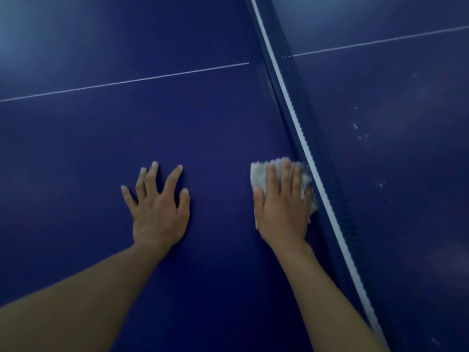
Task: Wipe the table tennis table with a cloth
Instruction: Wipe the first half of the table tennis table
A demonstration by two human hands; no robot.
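Note:
The blue table tennis table [203,128] fills the view. My right hand [283,207] lies flat on a small grey cloth [261,175], its straight fingers pressing the cloth onto the surface right beside the net. Most of the cloth is hidden under the hand; its top and left edges stick out. My left hand [158,207] rests on the bare table to the left of it, fingers spread and holding nothing.
The net [302,128] with its white top band runs diagonally from the top centre to the bottom right. A thin white centre line [121,82] crosses the table. Beyond the net, the other half [406,123] carries pale specks.

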